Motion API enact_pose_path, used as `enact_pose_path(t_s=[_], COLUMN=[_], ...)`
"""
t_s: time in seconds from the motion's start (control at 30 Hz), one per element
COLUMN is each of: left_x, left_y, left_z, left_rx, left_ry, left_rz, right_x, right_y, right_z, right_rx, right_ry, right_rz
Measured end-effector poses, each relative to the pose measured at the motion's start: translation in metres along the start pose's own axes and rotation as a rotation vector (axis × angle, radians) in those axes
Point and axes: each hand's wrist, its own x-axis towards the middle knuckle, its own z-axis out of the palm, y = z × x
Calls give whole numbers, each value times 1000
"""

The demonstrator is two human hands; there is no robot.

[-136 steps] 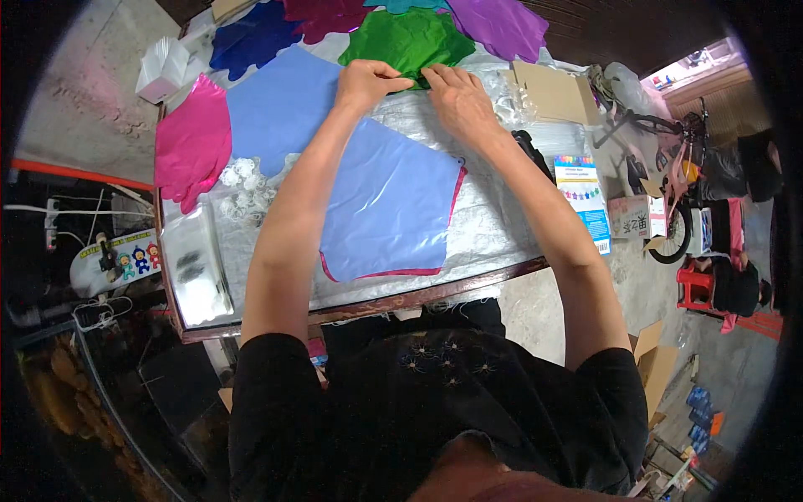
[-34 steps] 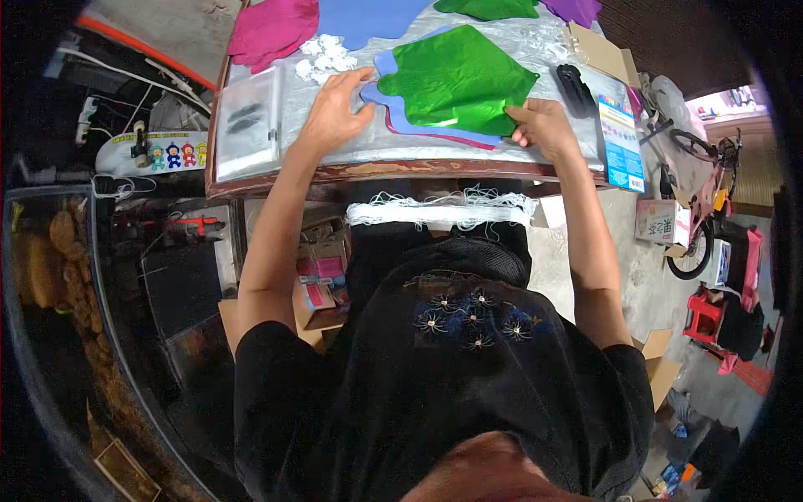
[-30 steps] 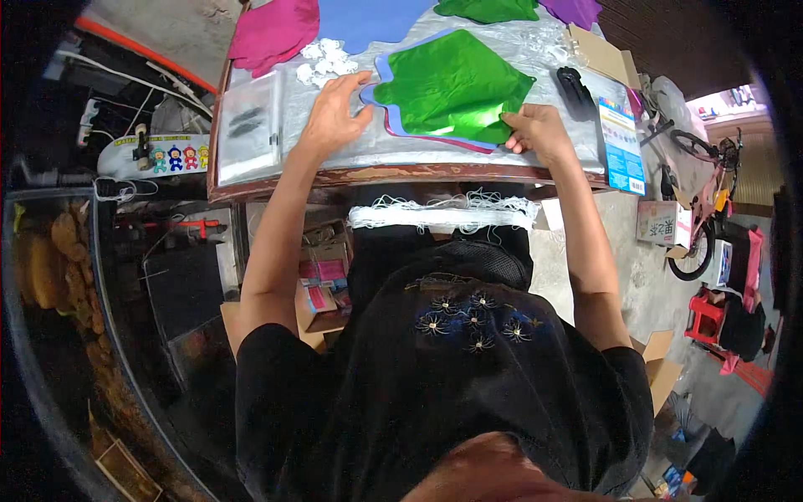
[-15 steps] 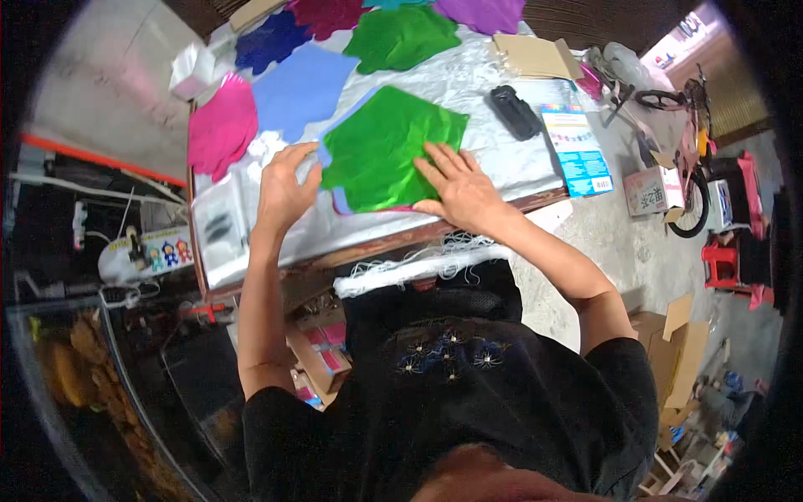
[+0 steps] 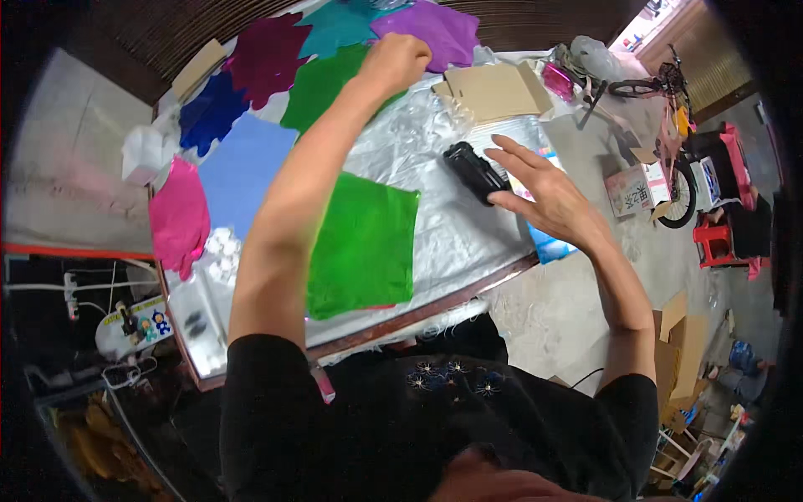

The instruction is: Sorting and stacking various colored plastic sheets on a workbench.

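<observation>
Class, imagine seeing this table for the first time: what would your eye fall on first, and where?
The bright green sheet near the table's front edge likely catches the eye first. Toward the far side, the left hand appears against a shiny purple sheet. Toward the right, the spread right hand is close beside a black object.

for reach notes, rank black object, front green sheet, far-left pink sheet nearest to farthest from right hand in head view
1. Black object: just left of right hand
2. Front green sheet: farther left, lower
3. Pink sheet: far left
</observation>
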Motion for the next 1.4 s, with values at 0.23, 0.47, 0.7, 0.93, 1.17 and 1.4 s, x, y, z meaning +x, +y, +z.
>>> enact_pose_path(t_s=[0.23,0.47,0.7,0.93,1.17,1.4], left_x=[71,75,62,59,61,71], left_y=[-35,-52,-65,-65,-82,-86], left_z=[100,127,109,104,115,111], left_rx=[159,302,-164,-163,-530,-601], left_ry=[-98,-174,33,-4,39,81], left_rz=[4,-12,-450,-512,-635,-572], right_x=[-7,0,77,202,215,244], right_y=[47,89,135,183,215,200], right_z=[-28,-25,-11,15,60,56], right_rx=[160,194,81,-25,-587,-475], right_ry=[-31,5,77,75,381,321], right_rz=[152,174,59,151,23,-32])
